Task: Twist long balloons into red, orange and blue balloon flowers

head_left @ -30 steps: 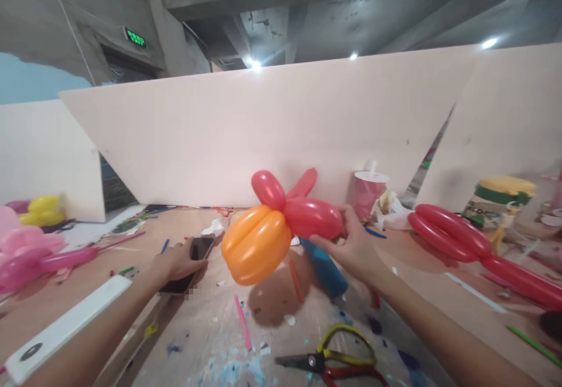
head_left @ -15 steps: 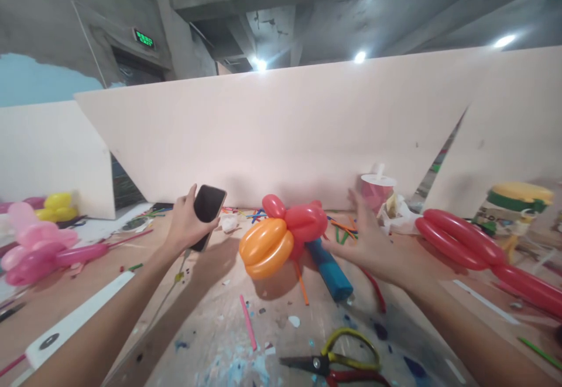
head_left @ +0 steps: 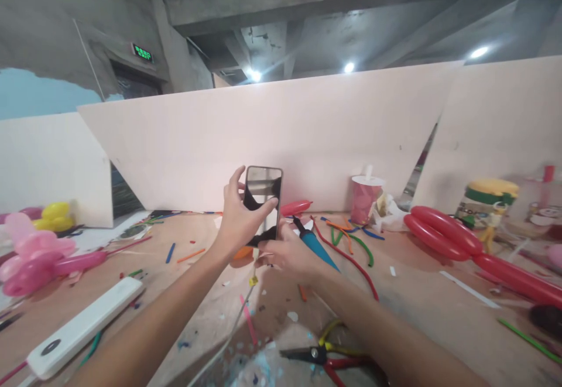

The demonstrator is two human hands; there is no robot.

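Observation:
My left hand grips a smartphone upright by its left side, thumb across the dark reflective screen. At the phone's lower right corner, my right hand closes on its bottom end, fingertips beside a white cable with a yellow tag. Behind the phone sits a balloon figure, mostly hidden; a red balloon part and an orange balloon part show. A blue balloon pump lies just beyond my right hand. Under my right forearm are scissors with yellow and red handles, partly covered.
Pink balloons and yellow balloons lie at left, near a white power strip. A long red balloon, a pink cup and a yellow-lidded jar stand or lie at right. A pale board stands behind the table.
My left hand has brought the phone right, in front of the balloon figure, and turned it more upright. My right hand, open and apart before, has moved left onto the phone's lower end.

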